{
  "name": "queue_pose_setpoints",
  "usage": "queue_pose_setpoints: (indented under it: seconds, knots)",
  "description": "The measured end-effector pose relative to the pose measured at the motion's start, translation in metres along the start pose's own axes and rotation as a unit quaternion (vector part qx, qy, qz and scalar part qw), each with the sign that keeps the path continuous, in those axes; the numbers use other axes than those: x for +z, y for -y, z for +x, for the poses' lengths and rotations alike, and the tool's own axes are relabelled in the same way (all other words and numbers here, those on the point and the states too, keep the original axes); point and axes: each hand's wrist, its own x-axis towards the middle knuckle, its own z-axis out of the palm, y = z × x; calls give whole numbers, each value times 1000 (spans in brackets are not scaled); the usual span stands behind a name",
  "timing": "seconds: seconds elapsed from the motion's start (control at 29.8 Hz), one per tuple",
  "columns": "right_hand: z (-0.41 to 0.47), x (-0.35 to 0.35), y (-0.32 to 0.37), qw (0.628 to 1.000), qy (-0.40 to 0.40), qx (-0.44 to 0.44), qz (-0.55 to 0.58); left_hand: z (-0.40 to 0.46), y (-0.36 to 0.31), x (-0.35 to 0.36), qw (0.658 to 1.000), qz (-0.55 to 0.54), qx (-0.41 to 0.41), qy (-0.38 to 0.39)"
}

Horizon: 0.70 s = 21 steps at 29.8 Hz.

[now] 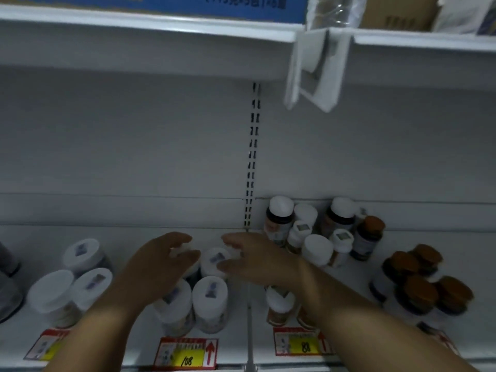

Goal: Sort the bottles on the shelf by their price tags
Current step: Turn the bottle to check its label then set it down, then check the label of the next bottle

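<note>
Hands over white shelf [120, 237], both palm-down on a cluster of white-capped bottles; left hand [158, 264] curled with fingers closed around a white cap [185, 249] at its fingertips, so it grips that bottle; right hand [252, 260] fingers bent over another white cap [217, 260] just beside the left fingertips, thumb under it, whether it truly grips cannot be told through blur; two more white-capped bottles [210, 302] directly below the hands, toward the wrists; three white-capped bottles [72, 283] left of the left wrist; mixed white-capped group [308, 229] beyond the right wrist; brown-capped bottles [426, 280] well right of the right forearm; price tag marked 108 [186, 354] between the forearms at shelf edge; tag marked 88 [302, 345] touching the right forearm's near side.
</note>
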Motion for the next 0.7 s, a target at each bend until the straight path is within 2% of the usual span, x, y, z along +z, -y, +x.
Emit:
queue_pose_setpoints:
  seconds: [0.07,0.13,0.2,0.27,0.37,0.44,0.5,0.6,0.7]
  knots:
    - [-13,-27,-7,997,-74,-15,0,-2,-2,0,1000,15,-5,-6]
    - [-31,-65,-22,990,-120,-9,-75,-5,-6,-2,999,19,-17,-31]
    - [-48,-93,-42,969,-119,62,-207,-8,-13,-5,997,22,-23,-69]
    - [-56,-100,-60,951,-104,96,-274,-12,-26,-4,996,6,3,-83]
    - [-55,-89,-74,936,-70,96,-330,-21,-48,8,996,-32,52,-62]
    - [-56,-88,-79,933,-77,76,-345,-30,-60,16,995,-58,69,-50]
    - [-61,-97,-80,955,-104,55,-273,-37,-67,23,990,-110,78,-52]
    - [-77,-126,-65,989,-146,2,6,-44,-81,37,974,-202,91,-42]
    - [-92,-145,-47,962,-104,-92,234,-50,-101,55,958,-255,113,73]
